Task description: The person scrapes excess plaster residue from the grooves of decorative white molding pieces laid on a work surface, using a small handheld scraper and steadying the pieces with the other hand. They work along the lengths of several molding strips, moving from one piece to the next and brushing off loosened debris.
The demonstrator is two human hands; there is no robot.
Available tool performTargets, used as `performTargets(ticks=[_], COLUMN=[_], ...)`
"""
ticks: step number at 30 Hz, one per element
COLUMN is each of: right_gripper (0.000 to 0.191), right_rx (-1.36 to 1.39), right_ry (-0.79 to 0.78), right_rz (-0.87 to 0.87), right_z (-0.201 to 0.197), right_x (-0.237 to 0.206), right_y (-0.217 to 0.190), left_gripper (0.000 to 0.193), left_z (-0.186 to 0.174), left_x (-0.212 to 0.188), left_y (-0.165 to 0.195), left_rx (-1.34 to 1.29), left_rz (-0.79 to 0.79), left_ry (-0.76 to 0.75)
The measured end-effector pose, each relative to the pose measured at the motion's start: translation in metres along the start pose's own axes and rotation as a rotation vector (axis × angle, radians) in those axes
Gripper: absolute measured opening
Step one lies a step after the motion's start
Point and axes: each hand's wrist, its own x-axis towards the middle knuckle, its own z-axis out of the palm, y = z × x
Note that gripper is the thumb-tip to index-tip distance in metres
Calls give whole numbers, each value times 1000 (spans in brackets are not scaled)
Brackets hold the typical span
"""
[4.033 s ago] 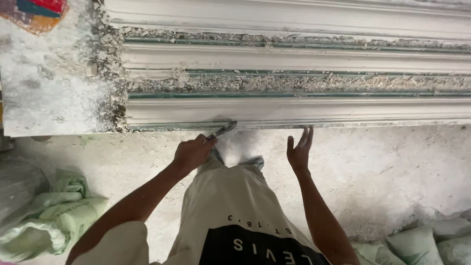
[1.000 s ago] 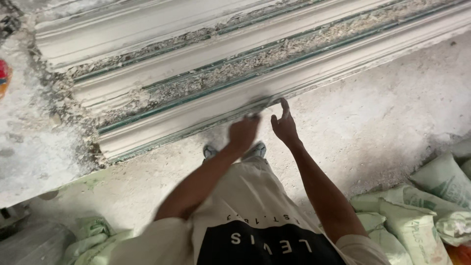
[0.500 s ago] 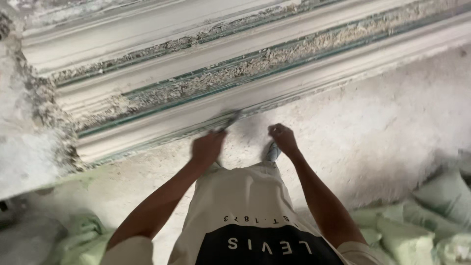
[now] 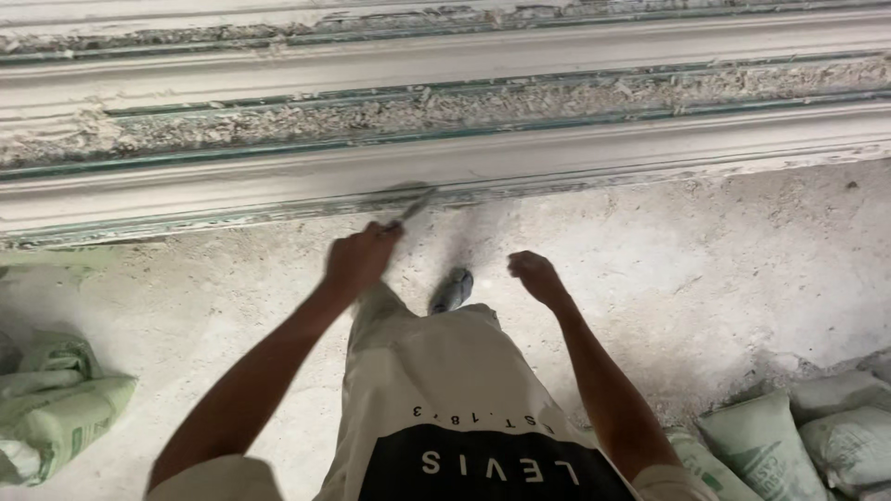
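The left hand [image 4: 360, 260] is clenched round a thin scraper [image 4: 411, 208] whose tip rests on the smooth front plaster moulding [image 4: 278, 181], the right hand [image 4: 534, 275] hangs loosely curled and empty, and crumbly residue [image 4: 371, 116] behind looks uncleaned.

a pale, dusty concrete floor [image 4: 705, 278] fills the lower part of the view, rough and blotched with white powder. along its far edge lie long white plaster moulding strips [image 4: 557, 153], side by side, running left to right, with crumbled plaster and greenish edges between them. at the left edge of the floor sit crumpled green sacks [image 4: 56, 408]. at the lower right corner lie filled greenish-white sacks [image 4: 789, 436], packed close together. a grey shoe [image 4: 452, 289] stands on the floor near the mouldings.
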Motion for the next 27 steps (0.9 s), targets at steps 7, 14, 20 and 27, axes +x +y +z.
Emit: performTargets(ticks=[7,14,20,27], right_gripper=[71,75,63,40], right_rx=[143,170,216,309], right_ry=[485,621,548,458], right_rz=[133,4,198,392], right_z=[-42,-53,-45,-29], right_x=[7,37,16,-4], right_y=[5,-18,-25,-38], left_gripper=[46,34,32,22], left_z=[18,43,3,18], left_x=[60,126,78,157], left_y=[50,156,97,201], left_rx=[-9,-189,-185,-297], left_rz=[37,163,199,163], left_ry=[-175,-87,49,-143])
